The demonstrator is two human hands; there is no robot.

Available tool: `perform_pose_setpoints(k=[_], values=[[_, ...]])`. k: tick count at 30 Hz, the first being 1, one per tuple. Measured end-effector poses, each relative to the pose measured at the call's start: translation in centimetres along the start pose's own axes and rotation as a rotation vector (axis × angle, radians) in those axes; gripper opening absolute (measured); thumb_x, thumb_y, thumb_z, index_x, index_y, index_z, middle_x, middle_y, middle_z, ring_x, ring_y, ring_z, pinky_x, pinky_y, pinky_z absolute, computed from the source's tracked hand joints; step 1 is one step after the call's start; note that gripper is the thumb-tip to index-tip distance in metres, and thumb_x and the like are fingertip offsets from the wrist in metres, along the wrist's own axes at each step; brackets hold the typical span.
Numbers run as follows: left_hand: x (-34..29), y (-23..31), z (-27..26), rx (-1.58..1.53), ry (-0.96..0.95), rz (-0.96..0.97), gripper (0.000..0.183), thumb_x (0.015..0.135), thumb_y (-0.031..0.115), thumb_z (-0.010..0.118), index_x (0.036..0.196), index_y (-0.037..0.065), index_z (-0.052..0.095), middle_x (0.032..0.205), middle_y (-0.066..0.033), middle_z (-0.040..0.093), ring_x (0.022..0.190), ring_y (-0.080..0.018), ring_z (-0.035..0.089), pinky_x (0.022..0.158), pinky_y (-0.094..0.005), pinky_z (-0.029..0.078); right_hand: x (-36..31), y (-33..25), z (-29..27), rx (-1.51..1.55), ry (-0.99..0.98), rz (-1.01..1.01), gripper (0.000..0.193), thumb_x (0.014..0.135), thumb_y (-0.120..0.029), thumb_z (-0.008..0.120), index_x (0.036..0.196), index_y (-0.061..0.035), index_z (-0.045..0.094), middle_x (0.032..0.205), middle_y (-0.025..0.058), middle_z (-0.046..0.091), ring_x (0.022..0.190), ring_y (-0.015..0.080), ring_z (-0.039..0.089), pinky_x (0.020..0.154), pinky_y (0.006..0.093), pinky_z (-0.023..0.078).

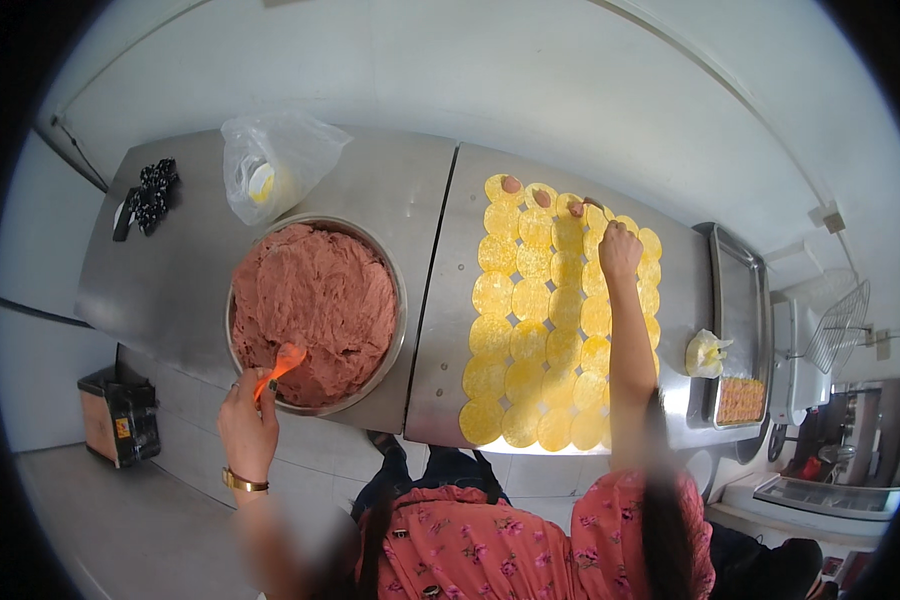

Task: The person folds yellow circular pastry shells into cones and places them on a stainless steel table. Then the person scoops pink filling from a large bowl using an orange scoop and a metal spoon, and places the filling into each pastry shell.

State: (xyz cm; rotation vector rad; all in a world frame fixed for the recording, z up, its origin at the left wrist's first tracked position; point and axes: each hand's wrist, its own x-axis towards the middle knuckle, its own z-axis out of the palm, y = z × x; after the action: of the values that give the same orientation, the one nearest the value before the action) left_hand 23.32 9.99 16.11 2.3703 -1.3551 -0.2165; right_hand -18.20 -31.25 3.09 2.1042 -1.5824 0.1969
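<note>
The bowl (401,300) of meat paste (315,290) stands left of the tortillas (533,263).

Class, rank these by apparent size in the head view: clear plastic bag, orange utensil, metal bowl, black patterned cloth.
1. Metal bowl
2. Clear plastic bag
3. Black patterned cloth
4. Orange utensil, counting only its visible part; the left hand hides some

The paste (315,300) is brownish pink, the utensil (289,359) orange, the rounds (564,307) yellow, the shirt (470,545) flower-patterned coral.
</note>
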Motion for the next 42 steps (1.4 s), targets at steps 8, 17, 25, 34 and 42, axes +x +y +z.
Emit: perform_pose_setpoints(k=[8, 17, 25, 34, 42], values=[[0.1, 0.1, -0.1, -0.001, -0.012, -0.03, 0.017, 0.083, 0.001, 0.054, 0.099, 0.001, 0.058, 0.083, -0.0208, 0.062, 0.077, -0.0392, 0.059, 0.065, -0.0425, 0.044, -0.2, -0.3, -1.4, 0.04, -0.022, 0.064, 0.013, 0.076, -0.007, 0.052, 0.084, -0.0043, 0.061, 0.08, 0.0111, 0.065, 0.069, 0.0267, 0.065, 0.058, 0.037, 0.052], [0.1, -0.1, 0.1, -0.012, 0.007, -0.015, 0.016, 0.083, 0.001, 0.054, 0.099, 0.001, 0.058, 0.081, -0.0209, 0.061, 0.076, -0.0391, 0.058, 0.065, -0.0434, 0.044, -0.5, -0.4, -2.4, 0.096, 0.002, 0.113, 0.014, 0.076, -0.008, 0.051, 0.084, -0.005, 0.062, 0.078, 0.0114, 0.065, 0.065, 0.0285, 0.065, 0.054, 0.039, 0.051], [0.1, -0.5, 0.1, 0.014, -0.028, -0.026, 0.016, 0.085, 0.006, 0.054, 0.099, 0.004, 0.058, 0.084, -0.0171, 0.063, 0.078, -0.0362, 0.06, 0.065, -0.0435, 0.046, -0.3, -0.4, -3.8, 0.163, 0.009, 0.254, 0.016, 0.08, -0.011, 0.052, 0.086, -0.0048, 0.065, 0.077, 0.011, 0.065, 0.063, 0.0286, 0.064, 0.053, 0.0389, 0.05], [-0.3, -2.1, 0.1, -0.05, 0.016, -0.022, 0.013, 0.087, 0.017, 0.053, 0.091, 0.007, 0.061, 0.086, -0.0153, 0.063, 0.078, -0.0365, 0.059, 0.062, -0.0442, 0.045, -0.9, -5.7, -11.7, 2.082, -0.526, 0.434, 0.012, 0.086, -0.005, 0.053, 0.091, -0.0005, 0.062, 0.067, 0.0017, 0.055, 0.055, 0.0078, 0.048, 0.05, 0.0187, 0.038], [-0.3, -1.7, -0.4, 0.058, 0.07, 0.104, 0.009, 0.084, 0.014, 0.053, 0.086, 0.008, 0.058, 0.08, -0.0102, 0.059, 0.076, -0.0311, 0.059, 0.061, -0.0427, 0.047, -4.2, -21.4, -24.9, 0.967, -0.034, -0.799, 0.038, 0.073, -0.001, 0.052, 0.109, -0.0079, 0.061, 0.075, 0.0111, 0.056, 0.072, 0.0193, 0.06, 0.062, 0.0335, 0.048]])
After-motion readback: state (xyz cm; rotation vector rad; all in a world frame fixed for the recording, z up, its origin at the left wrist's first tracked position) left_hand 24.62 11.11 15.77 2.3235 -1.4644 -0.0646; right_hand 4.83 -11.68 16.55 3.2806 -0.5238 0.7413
